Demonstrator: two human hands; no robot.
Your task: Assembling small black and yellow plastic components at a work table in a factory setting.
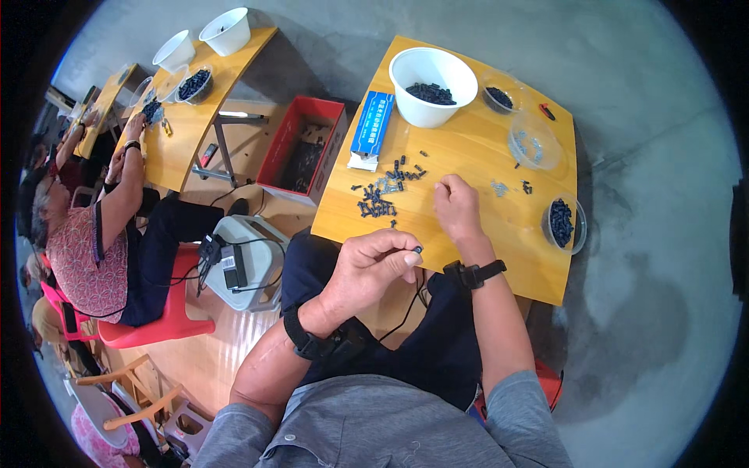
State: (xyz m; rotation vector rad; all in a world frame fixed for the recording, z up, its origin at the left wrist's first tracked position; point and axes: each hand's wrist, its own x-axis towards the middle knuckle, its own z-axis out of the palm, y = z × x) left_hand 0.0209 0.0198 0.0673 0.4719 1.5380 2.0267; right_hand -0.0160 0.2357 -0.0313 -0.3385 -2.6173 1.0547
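Note:
My left hand (368, 273) is closed in a pinch near the table's front edge. Between its thumb and forefinger shows the tip of a small dark part (417, 249). Over the tabletop, my right hand (456, 206) has its fingers curled together; what they hold, if anything, is hidden. To the left of it lies a loose pile of small black plastic parts (377, 204), with small clear or silvery pieces (387, 186) among them. A few more clear pieces (499, 189) and black bits (527, 187) lie to its right.
On the wooden table (460, 148) stand a white bowl (433, 66) of black parts, a blue box (373, 125), and several clear tubs (563, 222). A red-black tool (547, 111) lies behind. A red box (304, 152) and grey stool (248, 261) stand left. A person (101, 242) works at another table.

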